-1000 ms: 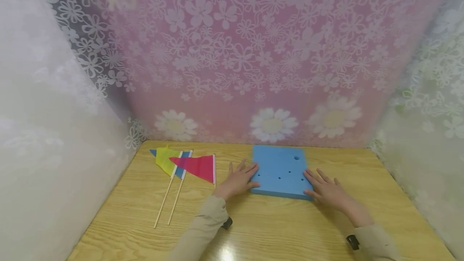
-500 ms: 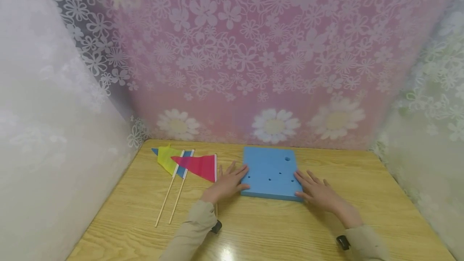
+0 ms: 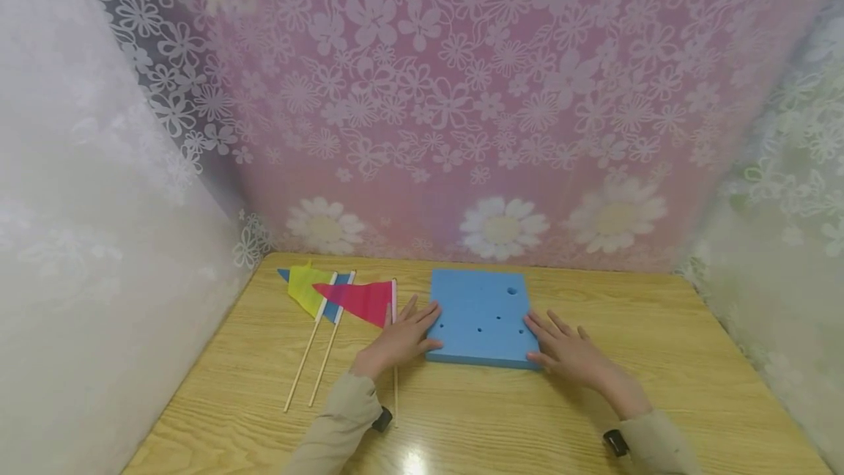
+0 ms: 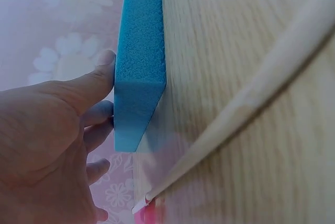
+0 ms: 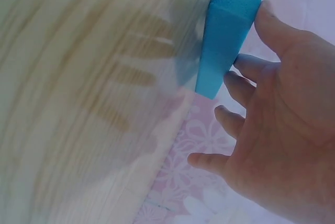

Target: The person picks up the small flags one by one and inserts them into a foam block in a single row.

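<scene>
A flat blue foam block with several small holes and one larger hole lies on the wooden table. My left hand touches its left edge with thumb and fingertips, fingers spread and fairly straight. On the opposite edge, my right hand touches with its thumb and fingertips in the same spread way. Both wrist views show the thumbs resting at the foam's top edge. A red pennant flag lies just left of my left hand, which partly covers its stick.
Left of the red flag lie a yellow flag and a blue flag, overlapping, with wooden sticks pointing toward me. A pink floral backdrop stands behind the table, with pale cloth walls at both sides.
The foam block has slid left across the table, with both hands moving along at its edges. My left hand now overlaps the red flag's stick. The flags stay put.
</scene>
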Available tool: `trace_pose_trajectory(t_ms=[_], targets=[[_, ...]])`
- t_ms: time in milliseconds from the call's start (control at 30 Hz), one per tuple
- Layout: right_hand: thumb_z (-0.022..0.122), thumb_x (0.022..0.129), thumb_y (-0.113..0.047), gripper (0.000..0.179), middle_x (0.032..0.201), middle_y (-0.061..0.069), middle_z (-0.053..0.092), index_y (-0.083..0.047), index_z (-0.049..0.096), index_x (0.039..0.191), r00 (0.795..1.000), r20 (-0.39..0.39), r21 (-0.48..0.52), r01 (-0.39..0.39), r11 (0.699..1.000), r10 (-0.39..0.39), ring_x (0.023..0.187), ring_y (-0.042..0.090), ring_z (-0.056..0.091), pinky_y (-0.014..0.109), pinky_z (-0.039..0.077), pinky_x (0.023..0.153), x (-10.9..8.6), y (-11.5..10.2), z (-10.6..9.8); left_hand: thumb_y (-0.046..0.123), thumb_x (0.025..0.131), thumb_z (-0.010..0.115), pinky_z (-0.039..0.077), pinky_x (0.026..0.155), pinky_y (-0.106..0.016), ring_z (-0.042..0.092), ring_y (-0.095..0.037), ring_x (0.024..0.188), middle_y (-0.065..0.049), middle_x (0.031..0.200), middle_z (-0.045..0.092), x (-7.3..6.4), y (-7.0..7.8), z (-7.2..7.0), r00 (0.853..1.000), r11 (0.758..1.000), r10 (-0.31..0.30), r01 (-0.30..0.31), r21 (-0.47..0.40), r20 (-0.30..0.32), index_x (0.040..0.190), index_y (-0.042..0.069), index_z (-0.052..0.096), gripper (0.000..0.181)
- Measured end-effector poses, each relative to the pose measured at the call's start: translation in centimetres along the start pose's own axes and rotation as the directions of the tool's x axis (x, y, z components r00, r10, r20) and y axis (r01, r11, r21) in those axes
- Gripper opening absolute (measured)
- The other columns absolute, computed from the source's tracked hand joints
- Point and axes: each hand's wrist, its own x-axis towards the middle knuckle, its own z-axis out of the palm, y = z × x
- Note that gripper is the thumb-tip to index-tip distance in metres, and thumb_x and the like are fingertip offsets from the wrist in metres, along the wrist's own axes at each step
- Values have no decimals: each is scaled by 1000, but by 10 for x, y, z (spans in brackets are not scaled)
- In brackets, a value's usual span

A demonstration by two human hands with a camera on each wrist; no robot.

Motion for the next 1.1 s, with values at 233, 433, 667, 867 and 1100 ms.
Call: trace_pose_trajectory(t_ms=[233, 433, 667, 867, 1100], targets=[[59, 100, -47, 72, 161, 17, 35, -5, 39, 155, 1000, 9, -6, 2, 1000, -2, 147, 51, 25, 82, 20, 106, -2, -6, 5, 45, 102, 56, 7, 119, -72, 4, -38, 156, -2, 168, 24, -11, -1, -1, 1000, 1000, -17, 17, -17, 5, 161, 14, 29, 72], [58, 101, -45, 70, 161, 17, 35, -5, 39, 156, 1000, 0, -14, 9, 1000, -9, 147, 50, 26, 82, 22, 106, -4, -15, 6, 43, 102, 57, 2, 117, -74, 4, -41, 155, -4, 167, 25, -18, -2, -3, 1000, 1000, -12, 12, -26, 0, 160, 12, 30, 71], [63, 99, -42, 68, 158, 18, 40, -6, 44, 153, 994, -85, -28, 71, 997, -73, 145, 50, 30, 81, 25, 105, -2, -14, 10, 43, 102, 57, 0, 117, -74, 4, -40, 155, -4, 167, 25, -19, -8, -1, 1000, 1000, -3, 3, -25, -8, 160, 12, 30, 71], [62, 99, -43, 69, 158, 16, 41, -7, 43, 154, 993, -84, -59, 77, 995, -81, 145, 48, 31, 81, 25, 105, -1, -12, 12, 44, 102, 58, 1, 117, -75, 5, -40, 155, -4, 167, 25, -19, -11, 1, 1000, 1000, 1, -1, -15, -14, 160, 13, 30, 72], [60, 100, -45, 69, 160, 14, 39, -8, 41, 155, 996, -50, -54, 70, 996, -72, 147, 46, 30, 81, 26, 105, -1, -10, 10, 33, 101, 63, 18, 117, -71, 26, -43, 150, -11, 156, 45, -16, -14, -1, 991, 996, 33, -44, -83, -126, 150, 8, 50, 56]])
